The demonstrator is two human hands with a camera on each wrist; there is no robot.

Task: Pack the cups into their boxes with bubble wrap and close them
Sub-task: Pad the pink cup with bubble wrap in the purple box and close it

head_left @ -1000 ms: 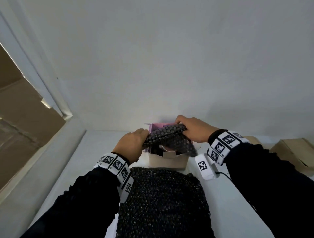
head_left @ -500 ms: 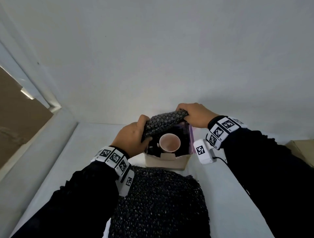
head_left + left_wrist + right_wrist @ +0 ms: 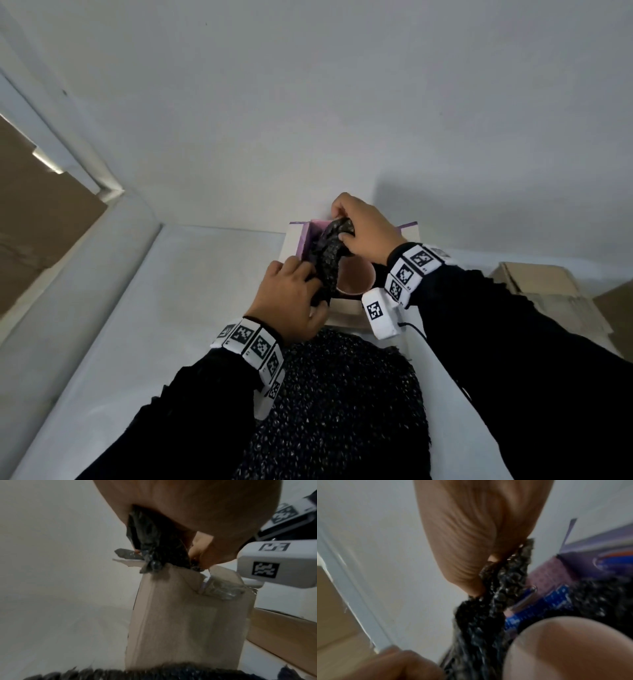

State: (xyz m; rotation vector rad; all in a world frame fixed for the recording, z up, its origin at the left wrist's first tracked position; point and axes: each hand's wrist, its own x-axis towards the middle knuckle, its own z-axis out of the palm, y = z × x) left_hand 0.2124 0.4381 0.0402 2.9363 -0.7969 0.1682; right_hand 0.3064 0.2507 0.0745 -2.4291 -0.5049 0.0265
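Note:
An open cardboard box (image 3: 344,313) (image 3: 185,615) with a pink lining stands on the white table. Inside it sits a pinkish cup (image 3: 356,278) (image 3: 573,647), upright, its rim showing. A bunched strip of dark bubble wrap (image 3: 329,255) (image 3: 154,543) (image 3: 488,605) runs along the box's left side beside the cup. My left hand (image 3: 291,298) grips its near end at the box's front left corner. My right hand (image 3: 363,229) pinches its far end over the box's back edge.
A large sheet of dark bubble wrap (image 3: 339,407) lies on the table in front of the box. Brown cardboard boxes (image 3: 544,291) stand at the right. A white wall rises right behind the box. A window frame (image 3: 68,161) runs along the left.
The bubble wrap strip has swung from across the box's far edge to along its left side, bunched tighter. My left hand has moved nearer, my right hand towards the back.

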